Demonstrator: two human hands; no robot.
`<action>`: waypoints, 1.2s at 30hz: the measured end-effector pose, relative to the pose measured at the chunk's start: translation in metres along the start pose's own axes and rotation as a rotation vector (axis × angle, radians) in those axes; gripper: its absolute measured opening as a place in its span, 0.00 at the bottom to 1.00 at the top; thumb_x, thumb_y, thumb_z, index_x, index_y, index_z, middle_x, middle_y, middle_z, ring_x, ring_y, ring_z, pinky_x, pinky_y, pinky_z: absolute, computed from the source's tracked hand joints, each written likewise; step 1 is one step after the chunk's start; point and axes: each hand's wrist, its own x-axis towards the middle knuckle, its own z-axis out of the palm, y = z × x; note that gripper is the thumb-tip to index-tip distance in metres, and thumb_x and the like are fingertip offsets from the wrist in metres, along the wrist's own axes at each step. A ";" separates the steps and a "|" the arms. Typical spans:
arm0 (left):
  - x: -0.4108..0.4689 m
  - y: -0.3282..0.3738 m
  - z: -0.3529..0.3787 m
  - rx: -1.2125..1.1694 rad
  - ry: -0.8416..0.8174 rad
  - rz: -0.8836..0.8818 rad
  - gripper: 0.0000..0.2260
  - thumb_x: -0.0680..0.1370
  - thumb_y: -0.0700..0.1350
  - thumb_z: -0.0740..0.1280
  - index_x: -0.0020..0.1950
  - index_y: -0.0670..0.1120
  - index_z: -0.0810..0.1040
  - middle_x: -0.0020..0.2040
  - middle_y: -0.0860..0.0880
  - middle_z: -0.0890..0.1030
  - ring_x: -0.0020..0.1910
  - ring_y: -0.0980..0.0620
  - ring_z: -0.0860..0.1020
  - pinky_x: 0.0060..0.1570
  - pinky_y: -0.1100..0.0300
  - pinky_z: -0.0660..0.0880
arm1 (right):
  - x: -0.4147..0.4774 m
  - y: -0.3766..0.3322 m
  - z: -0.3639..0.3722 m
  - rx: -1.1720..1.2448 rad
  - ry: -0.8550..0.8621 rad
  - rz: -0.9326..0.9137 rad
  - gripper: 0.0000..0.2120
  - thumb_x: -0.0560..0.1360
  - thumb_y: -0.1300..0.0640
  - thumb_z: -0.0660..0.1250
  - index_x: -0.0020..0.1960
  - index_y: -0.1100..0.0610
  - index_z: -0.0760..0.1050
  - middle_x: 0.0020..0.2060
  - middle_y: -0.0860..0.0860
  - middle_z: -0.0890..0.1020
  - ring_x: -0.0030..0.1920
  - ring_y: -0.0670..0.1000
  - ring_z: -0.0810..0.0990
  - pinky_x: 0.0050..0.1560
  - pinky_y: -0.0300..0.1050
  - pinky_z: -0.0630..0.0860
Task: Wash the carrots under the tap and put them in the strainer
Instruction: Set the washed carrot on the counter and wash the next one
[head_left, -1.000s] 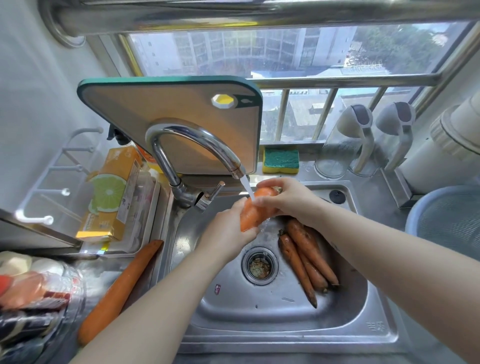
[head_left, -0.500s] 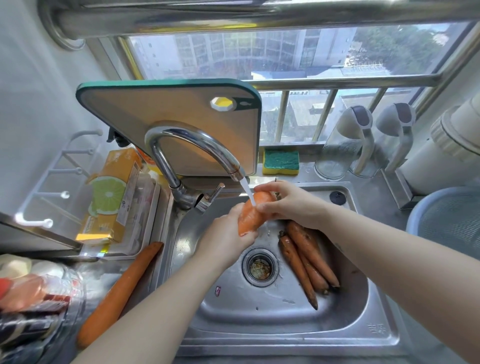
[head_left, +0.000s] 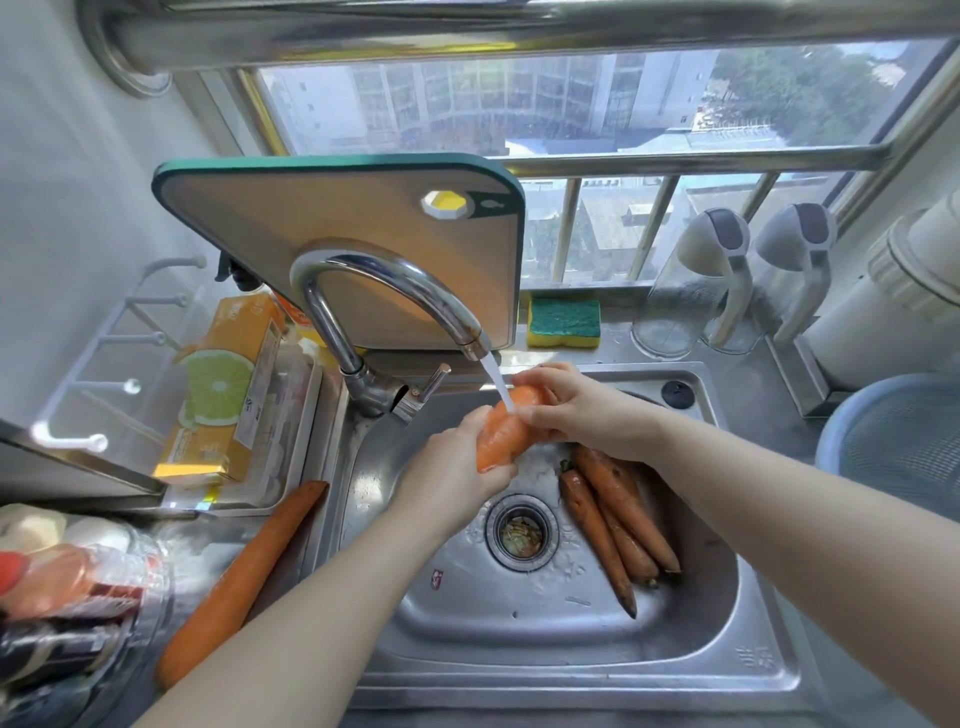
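I am still holding the same carrot (head_left: 501, 436) under the tap (head_left: 363, 262), so over the last second very little is changing: my left hand (head_left: 447, 478) is gripping its lower end from below, my right hand (head_left: 576, 410) is curling round its upper end, and the only shift I can see is a small turn and slide of the fingers along it, with the stream of water (head_left: 496, 384) still falling on the upper part. I am judging from this that I am rubbing and turning it to rinse every side, and that this carrot is not yet finished. Three more carrots (head_left: 618, 499) are lying in the sink (head_left: 571, 639) beside the drain, looking dull and soiled, and another long carrot (head_left: 244, 571) is lying on the worktop (head_left: 208, 540) at my left. The strainer (head_left: 904, 441) is waiting at the far right, and I am seeing no carrot in the part of it that shows, so most of the job is still ahead
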 end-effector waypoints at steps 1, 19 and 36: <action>0.000 0.001 0.000 0.004 0.002 -0.003 0.28 0.74 0.56 0.67 0.72 0.57 0.62 0.54 0.49 0.80 0.48 0.47 0.79 0.47 0.51 0.77 | 0.000 0.000 -0.001 -0.015 0.000 -0.008 0.20 0.77 0.55 0.67 0.68 0.55 0.70 0.65 0.52 0.64 0.61 0.52 0.73 0.59 0.46 0.76; -0.002 -0.001 -0.001 -0.037 0.004 0.010 0.29 0.74 0.54 0.69 0.72 0.57 0.63 0.55 0.50 0.80 0.50 0.48 0.79 0.49 0.52 0.77 | -0.001 0.004 0.002 0.000 0.029 -0.049 0.23 0.75 0.57 0.69 0.69 0.56 0.70 0.63 0.52 0.67 0.59 0.51 0.75 0.55 0.42 0.78; 0.001 0.000 0.000 0.011 -0.016 0.040 0.31 0.74 0.55 0.68 0.74 0.55 0.60 0.58 0.49 0.78 0.50 0.48 0.78 0.46 0.56 0.75 | -0.002 -0.004 -0.002 0.011 0.040 -0.011 0.21 0.76 0.56 0.68 0.67 0.56 0.71 0.62 0.56 0.71 0.59 0.56 0.77 0.55 0.48 0.79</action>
